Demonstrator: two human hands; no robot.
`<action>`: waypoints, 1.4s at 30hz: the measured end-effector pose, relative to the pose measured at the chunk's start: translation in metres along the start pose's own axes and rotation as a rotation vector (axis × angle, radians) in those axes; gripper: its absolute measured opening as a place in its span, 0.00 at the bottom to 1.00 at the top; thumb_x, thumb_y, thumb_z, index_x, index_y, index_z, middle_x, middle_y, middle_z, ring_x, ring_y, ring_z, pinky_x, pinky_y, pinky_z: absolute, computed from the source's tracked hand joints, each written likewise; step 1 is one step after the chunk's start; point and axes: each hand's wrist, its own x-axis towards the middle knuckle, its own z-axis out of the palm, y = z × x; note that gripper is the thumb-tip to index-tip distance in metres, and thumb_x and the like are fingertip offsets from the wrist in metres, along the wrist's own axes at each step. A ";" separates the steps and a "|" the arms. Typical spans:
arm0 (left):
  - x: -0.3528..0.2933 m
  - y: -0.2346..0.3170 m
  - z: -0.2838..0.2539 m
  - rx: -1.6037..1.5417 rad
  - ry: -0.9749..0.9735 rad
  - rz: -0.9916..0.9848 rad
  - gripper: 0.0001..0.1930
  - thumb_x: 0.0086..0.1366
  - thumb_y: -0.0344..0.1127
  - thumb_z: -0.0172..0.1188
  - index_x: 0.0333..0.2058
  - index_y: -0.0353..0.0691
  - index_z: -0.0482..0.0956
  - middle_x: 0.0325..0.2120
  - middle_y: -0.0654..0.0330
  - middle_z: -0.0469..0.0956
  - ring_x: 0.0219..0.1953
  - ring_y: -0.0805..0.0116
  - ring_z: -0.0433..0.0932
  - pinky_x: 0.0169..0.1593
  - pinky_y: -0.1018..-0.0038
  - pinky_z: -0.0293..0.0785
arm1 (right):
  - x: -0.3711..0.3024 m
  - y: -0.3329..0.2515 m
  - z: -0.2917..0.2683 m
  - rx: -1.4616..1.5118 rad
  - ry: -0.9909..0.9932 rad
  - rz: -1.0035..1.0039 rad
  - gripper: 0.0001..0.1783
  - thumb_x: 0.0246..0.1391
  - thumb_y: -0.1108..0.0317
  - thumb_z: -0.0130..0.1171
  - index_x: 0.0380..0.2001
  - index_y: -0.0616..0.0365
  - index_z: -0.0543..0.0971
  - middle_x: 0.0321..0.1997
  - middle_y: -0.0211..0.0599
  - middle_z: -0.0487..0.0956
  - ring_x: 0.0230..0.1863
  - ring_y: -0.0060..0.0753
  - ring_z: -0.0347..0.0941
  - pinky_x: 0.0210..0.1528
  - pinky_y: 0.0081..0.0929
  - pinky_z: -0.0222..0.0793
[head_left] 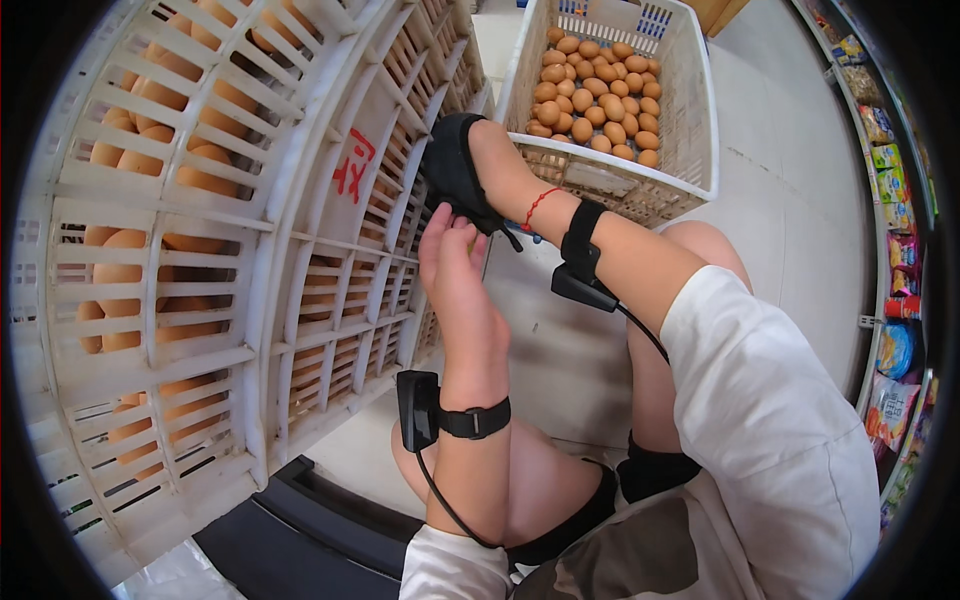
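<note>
- My left hand [460,270] is up in the middle now, fingers bent and bunched loosely together, tips right at the lower edge of the black cover [450,170].
- Contact there, it seems: fingertips on that edge. Is it a pinch or just a touch? The thumb's hold is too hidden for me to tell.
- Over to my right hand [497,165], reaching across from the right, and the cover sits over its far part, a short dark tail poking out below.
- My right fingers are under that black or behind it, so whether they're spread or clenched, I cannot tell.
- The cover itself is just beside the tall stack of white crates [345,230] on my left, brown eggs [125,245] showing through the slats.
- A red string [540,205] circles my right wrist, and each forearm wears a black strap with a box and a cord.
- Beyond my right hand stands an open white bin [712,120], loose brown eggs spread over its bottom, well apart from my fingers.
- Far right, packets [890,185] line a shelf.
</note>
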 end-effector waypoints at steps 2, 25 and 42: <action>0.000 -0.001 -0.001 0.023 0.017 -0.017 0.30 0.61 0.35 0.56 0.59 0.26 0.63 0.55 0.51 0.67 0.60 0.62 0.65 0.61 0.66 0.65 | -0.004 0.005 0.005 -0.018 -0.005 0.014 0.06 0.43 0.75 0.57 0.27 0.66 0.77 0.31 0.59 0.76 0.38 0.63 0.73 0.41 0.45 0.71; -0.002 0.010 0.009 -0.059 0.053 0.166 0.28 0.64 0.34 0.51 0.61 0.26 0.62 0.60 0.50 0.64 0.60 0.61 0.66 0.61 0.65 0.63 | 0.024 -0.014 -0.016 -0.340 0.086 -0.447 0.09 0.32 0.61 0.61 0.16 0.55 0.79 0.23 0.41 0.75 0.30 0.44 0.75 0.31 0.37 0.68; -0.001 0.026 0.026 0.023 -0.074 0.318 0.31 0.61 0.31 0.50 0.63 0.27 0.57 0.61 0.49 0.63 0.64 0.59 0.62 0.65 0.61 0.59 | 0.086 -0.043 -0.057 -0.649 0.184 -0.340 0.04 0.38 0.69 0.57 0.22 0.53 0.78 0.29 0.37 0.75 0.36 0.41 0.74 0.35 0.34 0.67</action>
